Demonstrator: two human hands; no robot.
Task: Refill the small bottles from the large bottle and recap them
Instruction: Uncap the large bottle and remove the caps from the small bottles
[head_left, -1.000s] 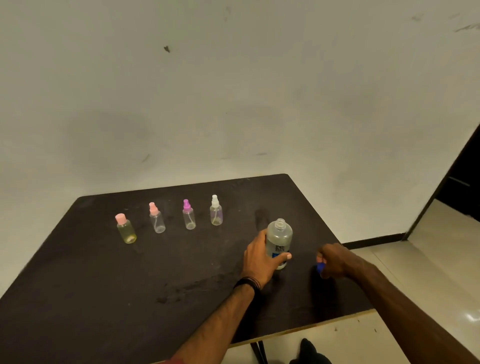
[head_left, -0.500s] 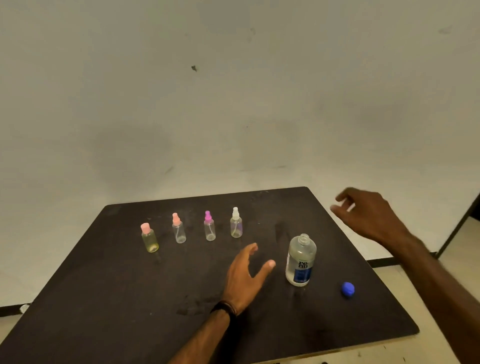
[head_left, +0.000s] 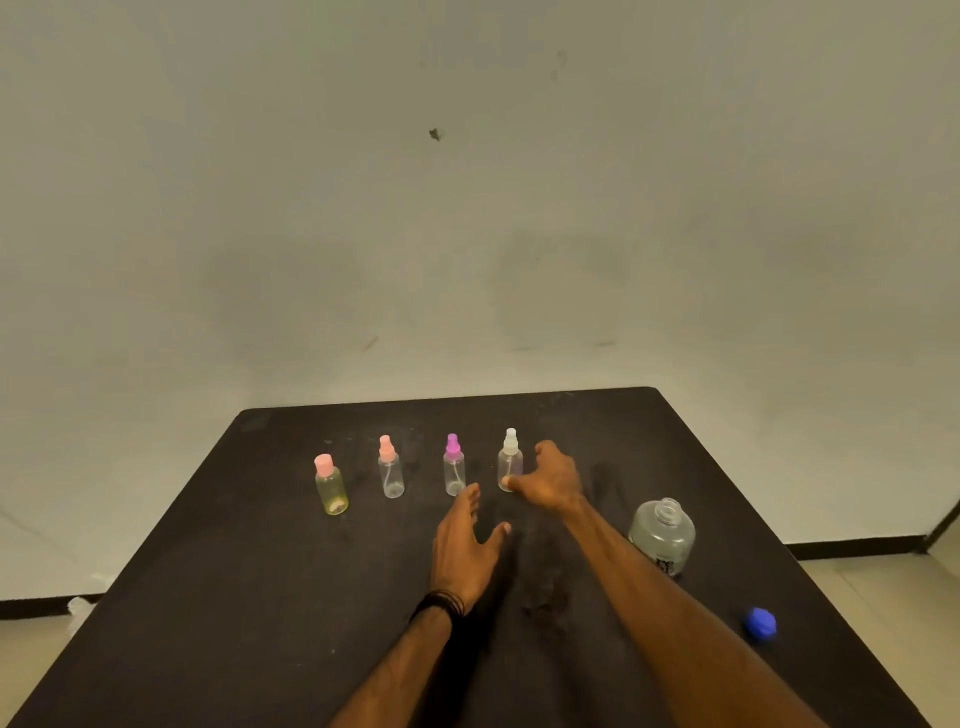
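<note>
4 small bottles (head_left: 454, 470) and the large bottle (head_left: 661, 535) look clear glossy plastic; table (head_left: 208, 597) matt, scuffed.

large bottle (head_left: 662, 535) label partly behind right forearm (head_left: 649, 587), text unreadable

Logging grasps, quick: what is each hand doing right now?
Left hand: open, holding nothing.
Right hand: open, thumb at the white-capped spray bottle, not yet gripping it.

The desk (head_left: 208, 597) is matt black. Four small clear bottles: yellowish one (head_left: 331, 491) with pink cap, then salmon (head_left: 386, 448), magenta (head_left: 453, 447) and white (head_left: 510, 441) sprayers. Large clear bottle (head_left: 662, 535), dark label. Blue cap (head_left: 759, 622), lower right. Black wristband (head_left: 441, 605).
</note>
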